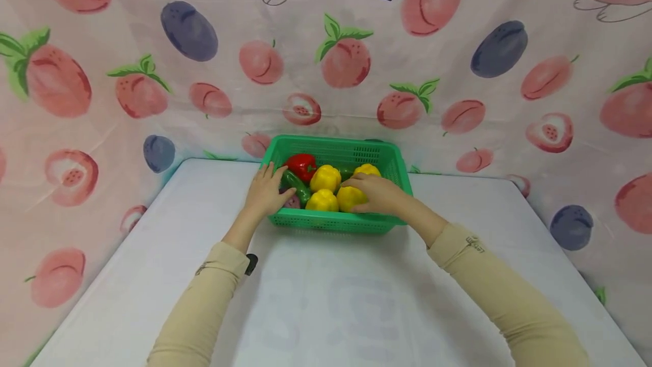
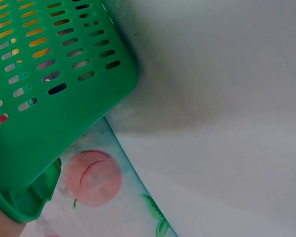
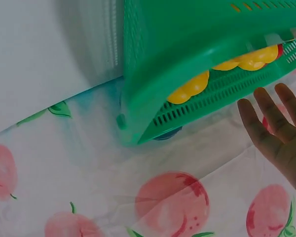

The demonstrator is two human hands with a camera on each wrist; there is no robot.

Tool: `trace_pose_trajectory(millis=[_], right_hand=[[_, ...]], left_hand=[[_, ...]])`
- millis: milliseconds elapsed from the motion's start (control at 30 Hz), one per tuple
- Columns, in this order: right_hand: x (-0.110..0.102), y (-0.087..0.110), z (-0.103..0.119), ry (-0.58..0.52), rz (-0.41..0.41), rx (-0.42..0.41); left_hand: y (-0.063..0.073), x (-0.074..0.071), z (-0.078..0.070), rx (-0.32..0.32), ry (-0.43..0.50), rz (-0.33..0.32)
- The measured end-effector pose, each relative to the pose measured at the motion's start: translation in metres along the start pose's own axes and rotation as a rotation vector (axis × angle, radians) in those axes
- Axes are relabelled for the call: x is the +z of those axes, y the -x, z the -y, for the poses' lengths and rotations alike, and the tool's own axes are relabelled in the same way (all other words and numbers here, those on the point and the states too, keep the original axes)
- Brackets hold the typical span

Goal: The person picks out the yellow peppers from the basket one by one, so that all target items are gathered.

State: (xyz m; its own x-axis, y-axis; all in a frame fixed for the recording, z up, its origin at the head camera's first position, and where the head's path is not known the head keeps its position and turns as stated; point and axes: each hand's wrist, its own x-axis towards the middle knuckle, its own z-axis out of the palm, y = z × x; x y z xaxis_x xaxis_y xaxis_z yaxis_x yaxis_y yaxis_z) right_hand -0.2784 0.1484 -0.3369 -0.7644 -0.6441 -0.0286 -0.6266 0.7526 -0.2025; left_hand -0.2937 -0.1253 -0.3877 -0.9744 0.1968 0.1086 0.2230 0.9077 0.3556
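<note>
fruit-print cloth (image 1: 305, 27) behind white table (image 1: 326, 293)

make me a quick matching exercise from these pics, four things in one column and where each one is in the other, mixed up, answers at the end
Things
1. red pepper
2. left hand
3. green basket
4. right hand

Places
A. standing on the white table
B. at a yellow pepper
C. inside, towards the far wall
D. covering part of the left rim

Right pairs: 1-C, 2-D, 3-A, 4-B
</note>
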Motion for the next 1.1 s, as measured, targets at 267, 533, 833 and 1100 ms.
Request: trace_pose_trajectory(millis=[267,533,833,1100], right_hand=[[-0.002,-0.016,0.002,-0.083,0.075,-0.084],[0.009,-0.026,0.004,-0.100,0.076,-0.122],[0.017,-0.039,0.012,-0.056,0.088,-0.129],[0.019,-0.051,0.015,-0.143,0.093,-0.137]], left_hand=[[-0.003,0.002,0.001,0.000,0.004,-0.016],[-0.003,0.002,0.001,0.005,0.023,-0.022],[-0.002,0.002,0.003,0.012,0.007,-0.015],[-0.004,0.009,0.008,0.022,0.026,-0.038]])
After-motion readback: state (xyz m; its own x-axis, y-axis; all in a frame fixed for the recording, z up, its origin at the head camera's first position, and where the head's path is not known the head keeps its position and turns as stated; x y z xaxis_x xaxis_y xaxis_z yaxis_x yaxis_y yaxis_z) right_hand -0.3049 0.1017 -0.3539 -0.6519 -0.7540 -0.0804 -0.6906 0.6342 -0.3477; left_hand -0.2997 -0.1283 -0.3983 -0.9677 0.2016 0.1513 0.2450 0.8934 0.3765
